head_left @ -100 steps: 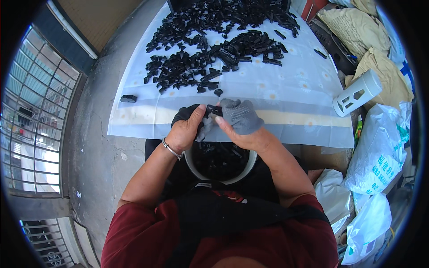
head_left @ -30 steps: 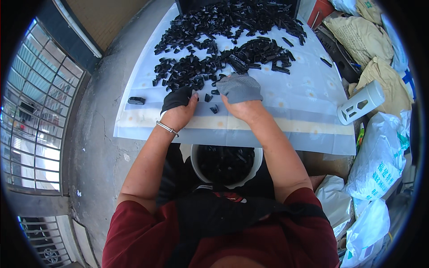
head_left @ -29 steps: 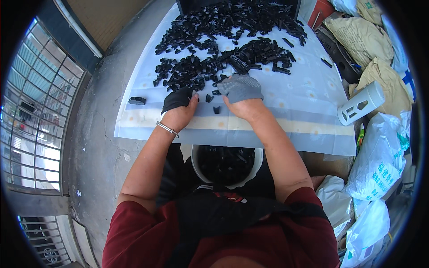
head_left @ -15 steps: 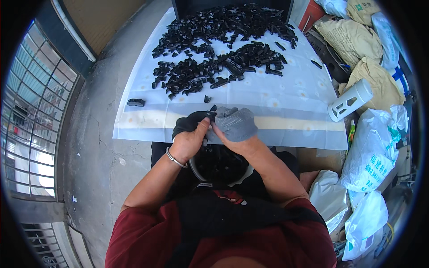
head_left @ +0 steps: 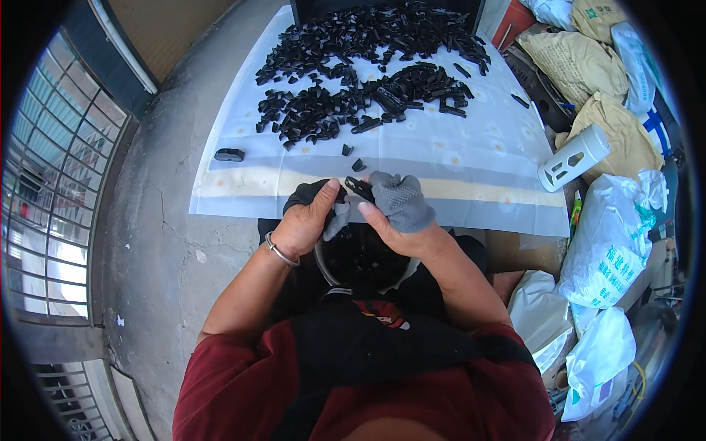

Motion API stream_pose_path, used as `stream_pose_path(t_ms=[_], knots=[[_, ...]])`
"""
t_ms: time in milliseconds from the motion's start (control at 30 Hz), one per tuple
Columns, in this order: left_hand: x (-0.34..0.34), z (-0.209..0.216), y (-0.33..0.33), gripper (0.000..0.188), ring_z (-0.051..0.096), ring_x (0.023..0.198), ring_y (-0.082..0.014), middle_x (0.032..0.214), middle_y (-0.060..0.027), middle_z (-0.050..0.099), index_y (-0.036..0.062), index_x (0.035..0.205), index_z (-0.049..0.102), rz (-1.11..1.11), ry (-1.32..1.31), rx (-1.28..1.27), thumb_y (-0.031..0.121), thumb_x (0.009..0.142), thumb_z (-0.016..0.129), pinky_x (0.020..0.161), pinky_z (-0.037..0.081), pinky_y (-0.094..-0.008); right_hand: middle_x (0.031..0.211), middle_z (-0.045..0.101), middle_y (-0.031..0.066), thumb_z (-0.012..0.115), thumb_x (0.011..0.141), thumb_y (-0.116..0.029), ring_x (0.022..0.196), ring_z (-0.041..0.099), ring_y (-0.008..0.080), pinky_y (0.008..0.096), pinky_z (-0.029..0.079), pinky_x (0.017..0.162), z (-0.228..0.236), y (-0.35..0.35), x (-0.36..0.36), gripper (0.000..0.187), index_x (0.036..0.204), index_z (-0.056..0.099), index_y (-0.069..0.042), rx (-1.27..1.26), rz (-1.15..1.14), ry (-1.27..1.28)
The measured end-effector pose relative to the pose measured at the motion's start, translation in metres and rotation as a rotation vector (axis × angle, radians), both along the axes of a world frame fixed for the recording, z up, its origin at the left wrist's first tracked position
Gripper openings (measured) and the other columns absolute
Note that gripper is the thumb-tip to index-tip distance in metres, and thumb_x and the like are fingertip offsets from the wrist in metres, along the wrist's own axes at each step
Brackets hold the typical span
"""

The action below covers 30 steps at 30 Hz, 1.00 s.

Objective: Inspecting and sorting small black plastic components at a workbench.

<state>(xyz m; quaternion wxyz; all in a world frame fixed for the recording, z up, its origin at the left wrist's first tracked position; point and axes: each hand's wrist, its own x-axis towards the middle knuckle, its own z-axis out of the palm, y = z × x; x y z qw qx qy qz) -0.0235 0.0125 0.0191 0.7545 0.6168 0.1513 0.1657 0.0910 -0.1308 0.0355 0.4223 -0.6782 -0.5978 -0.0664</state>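
Note:
Both hands meet over the near edge of the table, wearing gloves that leave the thumbs bare. My right hand (head_left: 402,204), in a grey dotted glove, grips a black plastic part (head_left: 359,189) that points toward the left hand. My left hand (head_left: 312,213), in a black and grey glove, is closed, thumb against the fingers; whatever it may hold is hidden. Just beyond the fingertips, two small black pieces (head_left: 359,165) lie apart on the tablecloth (head_left: 257,176). Below the hands, a light-rimmed basin (head_left: 329,275) with dark contents sits between my legs.
Heaped black plastic pieces (head_left: 309,110) cover the table's middle and far side, before a black bin (head_left: 478,18). One longer black part (head_left: 229,155) lies at the left. A white perforated cylinder (head_left: 575,158) stands by the right edge, near stuffed sacks (head_left: 607,242).
My hands have drawn slightly apart, and the black part in my right hand now shows between them. Both small loose pieces are now plainly visible beyond the fingertips. The view has shifted slightly.

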Motion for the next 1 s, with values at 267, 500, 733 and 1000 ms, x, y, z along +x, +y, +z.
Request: stream_pose_path(t_ms=[267,500,733,1000], knots=[[-0.002,0.015,0.002,0.041,0.045,0.053,-0.0161,0.058,-0.01,0.052,-0.0023,0.075,0.055,-0.048,0.107,0.527,0.032,0.092,0.04,0.053,0.04,-0.0315,0.07,0.059,0.0078,0.061,0.076,-0.021,0.065,0.055,0.0274,0.037,0.041,0.061,0.017,-0.008,-0.004,0.015,0.08,0.062,-0.006,-0.191,-0.079,-0.341],[0.003,0.015,-0.004,0.04,0.044,0.051,-0.0184,0.055,-0.01,0.05,-0.0015,0.073,0.053,-0.003,-0.006,0.603,0.031,0.093,0.039,0.051,0.039,-0.032,0.073,0.06,0.0073,0.062,0.074,-0.02,0.066,0.055,0.0262,0.0368,0.041,0.061,0.019,-0.013,0.003,0.016,0.082,0.063,-0.006,-0.195,-0.023,-0.356],[0.005,0.027,0.002,0.039,0.046,0.049,-0.0245,0.054,-0.012,0.048,-0.0007,0.072,0.053,-0.096,0.044,0.608,0.029,0.092,0.039,0.051,0.039,-0.0341,0.071,0.057,0.0055,0.057,0.074,-0.021,0.066,0.055,0.025,0.0382,0.041,0.056,0.015,-0.017,0.005,0.011,0.078,0.059,-0.01,-0.149,-0.051,-0.438],[0.01,0.019,-0.012,0.031,0.053,0.065,-0.0396,0.067,-0.0214,0.055,0.0008,0.072,0.055,-0.051,0.115,0.982,0.022,0.09,0.039,0.059,0.042,-0.0443,0.08,0.06,0.0058,0.06,0.073,-0.018,0.072,0.056,0.0248,0.0381,0.042,0.061,-0.016,-0.006,-0.011,0.009,0.076,0.061,-0.009,-0.126,-0.112,-0.539]])
